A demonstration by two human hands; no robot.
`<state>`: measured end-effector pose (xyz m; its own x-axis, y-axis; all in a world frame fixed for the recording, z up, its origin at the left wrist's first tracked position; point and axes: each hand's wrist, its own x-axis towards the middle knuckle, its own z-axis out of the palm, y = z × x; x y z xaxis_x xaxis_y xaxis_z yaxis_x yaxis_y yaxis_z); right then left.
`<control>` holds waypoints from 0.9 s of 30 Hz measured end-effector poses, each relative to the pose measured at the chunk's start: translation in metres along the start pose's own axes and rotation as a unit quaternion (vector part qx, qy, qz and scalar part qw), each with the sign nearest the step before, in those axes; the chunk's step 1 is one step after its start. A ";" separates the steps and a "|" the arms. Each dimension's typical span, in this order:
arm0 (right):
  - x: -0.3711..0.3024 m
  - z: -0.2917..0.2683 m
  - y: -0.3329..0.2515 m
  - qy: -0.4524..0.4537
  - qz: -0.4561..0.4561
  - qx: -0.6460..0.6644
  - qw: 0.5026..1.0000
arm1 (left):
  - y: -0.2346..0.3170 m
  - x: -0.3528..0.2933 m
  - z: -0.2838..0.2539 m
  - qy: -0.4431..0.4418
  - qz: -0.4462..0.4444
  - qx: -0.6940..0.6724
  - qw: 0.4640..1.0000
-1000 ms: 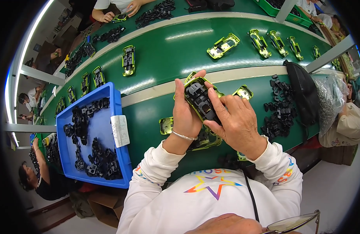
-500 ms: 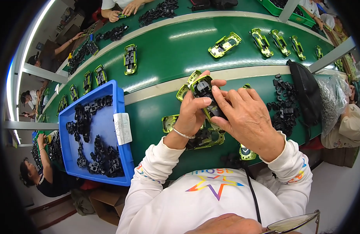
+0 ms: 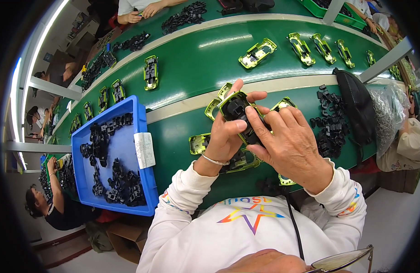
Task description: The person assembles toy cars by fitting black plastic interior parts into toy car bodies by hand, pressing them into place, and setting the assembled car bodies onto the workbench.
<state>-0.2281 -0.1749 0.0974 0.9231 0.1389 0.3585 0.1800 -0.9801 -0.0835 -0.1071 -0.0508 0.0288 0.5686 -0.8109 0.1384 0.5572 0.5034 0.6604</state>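
Note:
My left hand (image 3: pixel 224 144) is wrapped round a lime-green toy car body (image 3: pixel 233 105) with a black interior part set in it. It is held above the table, its hollow inner side facing up, and the left thumb lies on the black part. My right hand (image 3: pixel 295 148) bends over the same car body, index fingertip on the black part and thumb at its lower end. Beneath and beside my hands lie more green car bodies (image 3: pixel 199 144), partly covered. Which spot the right fingers press is partly hidden.
To the left stands a blue tray (image 3: pixel 150 182) of black parts. Black parts (image 3: pixel 330 125) are heaped at right, beside a black pouch (image 3: pixel 354 102) and a clear plastic bag (image 3: pixel 386 120). Beyond a pale rail, car bodies (image 3: pixel 258 53) lie spaced along a green belt. Co-workers sit around.
The held car body has tilted, showing more of its dark inside and green rim. My right fingers have shifted slightly on it. Car bodies at the far right of the belt appear slightly further left.

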 end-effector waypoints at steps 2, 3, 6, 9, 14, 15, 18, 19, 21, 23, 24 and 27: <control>0.000 0.001 0.000 -0.001 0.000 -0.005 1.000 | -0.002 0.000 -0.003 -0.004 0.006 0.018 1.000; -0.001 0.003 0.000 -0.010 0.006 -0.008 1.000 | -0.003 0.000 -0.005 -0.004 0.015 0.036 0.999; -0.003 0.004 0.005 -0.012 0.013 -0.021 1.000 | -0.004 0.000 -0.005 0.042 0.017 0.040 0.998; -0.002 0.004 0.010 -0.003 0.018 -0.004 1.000 | -0.003 -0.001 -0.003 0.059 0.000 0.015 0.998; 0.000 0.009 0.037 0.001 0.048 0.225 0.973 | -0.004 -0.001 0.002 0.046 -0.005 0.000 0.999; 0.004 0.014 0.040 0.047 0.130 0.369 0.919 | -0.005 0.001 0.005 0.038 -0.014 0.002 0.999; 0.019 0.028 0.042 0.025 0.242 0.566 0.787 | -0.008 0.001 0.005 0.021 -0.033 -0.017 0.999; 0.023 0.032 0.042 -0.046 0.271 0.627 0.729 | -0.006 0.000 0.004 0.032 -0.055 0.023 0.998; 0.028 0.040 0.041 -0.048 0.284 0.653 0.701 | -0.004 -0.001 0.002 0.043 -0.078 0.061 0.994; 0.028 0.044 0.042 -0.051 0.302 0.699 0.646 | -0.003 -0.003 0.000 0.063 -0.115 0.044 0.990; 0.027 0.046 0.042 -0.051 0.302 0.700 0.646 | -0.003 -0.003 -0.001 0.073 -0.133 0.037 0.988; 0.026 0.053 0.043 -0.033 0.345 0.690 0.635 | -0.005 -0.007 0.001 0.078 -0.140 -0.001 0.987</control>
<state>-0.1779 -0.2060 0.0536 0.9479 -0.2069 -0.2422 -0.1904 0.2414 -0.9516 -0.1142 -0.0479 0.0254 0.4782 -0.8629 -0.1637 0.7068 0.2675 0.6548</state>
